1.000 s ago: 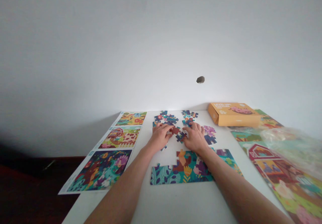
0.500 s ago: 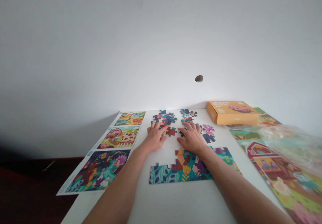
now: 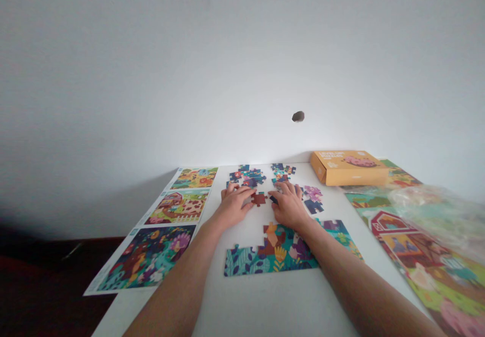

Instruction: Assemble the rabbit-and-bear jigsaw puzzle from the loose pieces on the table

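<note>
Fingers spread, my left hand (image 3: 235, 206) rests palm down among loose pieces, its fingertips beside a brown puzzle piece (image 3: 259, 199). My right hand (image 3: 290, 205) lies to the right of that piece, fingers apart over dark pieces that it partly hides. Behind both hands are loose dark blue puzzle pieces (image 3: 254, 177). Purple-and-blue pieces (image 3: 313, 194) lie right of my right hand. A joined puzzle section (image 3: 248, 262) with teal leaves, a yellow flower and animals lies nearer me, partly under my right forearm.
On the left, a reference sheet (image 3: 153, 256) shows three pictures and overhangs the white table's (image 3: 242, 306) edge. A yellow puzzle box (image 3: 354, 175) stands at the back right. Clear plastic wrap (image 3: 424, 200) lies over a farm picture (image 3: 420, 261). A wall rises behind.
My left hand's fingers have shifted slightly right, closer to the brown piece. My right hand has barely moved.
</note>
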`<action>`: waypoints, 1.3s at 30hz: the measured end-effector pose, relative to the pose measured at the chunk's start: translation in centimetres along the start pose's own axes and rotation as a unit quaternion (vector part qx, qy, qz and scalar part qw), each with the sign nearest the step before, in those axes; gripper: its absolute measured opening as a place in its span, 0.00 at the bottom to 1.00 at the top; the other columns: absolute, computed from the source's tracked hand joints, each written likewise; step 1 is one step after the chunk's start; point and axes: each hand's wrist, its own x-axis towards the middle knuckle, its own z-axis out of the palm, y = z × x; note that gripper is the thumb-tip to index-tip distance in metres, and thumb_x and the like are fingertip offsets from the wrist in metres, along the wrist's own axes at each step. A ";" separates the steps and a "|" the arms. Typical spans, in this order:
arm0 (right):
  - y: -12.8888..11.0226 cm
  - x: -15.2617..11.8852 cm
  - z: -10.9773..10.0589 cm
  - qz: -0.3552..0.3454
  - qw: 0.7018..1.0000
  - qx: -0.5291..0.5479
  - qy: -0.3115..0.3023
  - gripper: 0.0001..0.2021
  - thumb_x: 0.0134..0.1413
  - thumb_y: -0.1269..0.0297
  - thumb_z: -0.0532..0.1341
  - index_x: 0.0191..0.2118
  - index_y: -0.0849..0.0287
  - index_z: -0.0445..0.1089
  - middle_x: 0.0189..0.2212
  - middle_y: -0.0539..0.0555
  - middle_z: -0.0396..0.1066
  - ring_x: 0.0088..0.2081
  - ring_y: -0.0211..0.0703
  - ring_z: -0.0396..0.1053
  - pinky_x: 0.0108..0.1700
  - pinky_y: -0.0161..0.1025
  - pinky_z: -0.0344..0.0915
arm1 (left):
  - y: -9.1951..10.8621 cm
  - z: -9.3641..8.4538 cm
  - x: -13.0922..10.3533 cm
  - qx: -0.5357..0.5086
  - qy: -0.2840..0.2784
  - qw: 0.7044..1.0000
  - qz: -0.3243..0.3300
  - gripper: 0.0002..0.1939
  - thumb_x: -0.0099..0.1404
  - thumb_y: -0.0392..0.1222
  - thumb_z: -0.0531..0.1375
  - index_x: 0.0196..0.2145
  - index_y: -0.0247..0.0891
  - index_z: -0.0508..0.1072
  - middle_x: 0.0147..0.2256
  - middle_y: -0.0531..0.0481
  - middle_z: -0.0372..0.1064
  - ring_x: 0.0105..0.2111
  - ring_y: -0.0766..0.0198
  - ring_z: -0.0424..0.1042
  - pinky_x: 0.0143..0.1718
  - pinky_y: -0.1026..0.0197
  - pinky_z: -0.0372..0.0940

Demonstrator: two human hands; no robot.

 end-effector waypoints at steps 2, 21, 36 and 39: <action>0.1 0.0 0.1 -0.010 1.000 0.003 -0.001 0.20 0.54 0.66 0.58 0.54 0.50 0.69 0.60 0.58 0.57 0.61 0.58 0.47 0.60 0.61 0.40 | 0.0 -0.1 -0.1 0.002 0.001 1.000 0.008 0.22 0.63 0.41 0.59 0.56 0.48 0.69 0.54 0.49 0.68 0.54 0.48 0.58 0.53 0.47 0.53; 0.0 -0.1 0.3 -0.049 0.999 0.017 -0.013 0.17 0.61 0.61 0.57 0.54 0.41 0.69 0.57 0.57 0.58 0.59 0.57 0.49 0.58 0.60 0.43 | -1.6 0.2 -0.4 0.047 0.024 0.998 -0.030 0.15 0.66 0.35 0.55 0.45 0.49 0.77 0.44 0.48 0.68 0.47 0.52 0.60 0.45 0.51 0.54; 0.3 -0.1 0.5 -0.079 0.996 0.036 0.016 0.13 0.59 0.63 0.58 0.48 0.43 0.73 0.55 0.56 0.60 0.59 0.55 0.50 0.58 0.59 0.43 | -0.4 -0.5 -0.4 0.022 0.028 0.999 -0.024 0.08 0.64 0.41 0.58 0.37 0.47 0.77 0.41 0.49 0.69 0.46 0.52 0.61 0.45 0.50 0.55; 0.4 -0.1 0.5 -0.085 0.995 0.039 0.016 0.13 0.59 0.63 0.58 0.48 0.44 0.73 0.55 0.57 0.60 0.59 0.54 0.50 0.58 0.59 0.43 | -0.2 0.1 -0.2 0.018 0.040 0.998 -0.034 0.08 0.65 0.40 0.57 0.36 0.46 0.77 0.40 0.49 0.69 0.46 0.53 0.63 0.45 0.51 0.56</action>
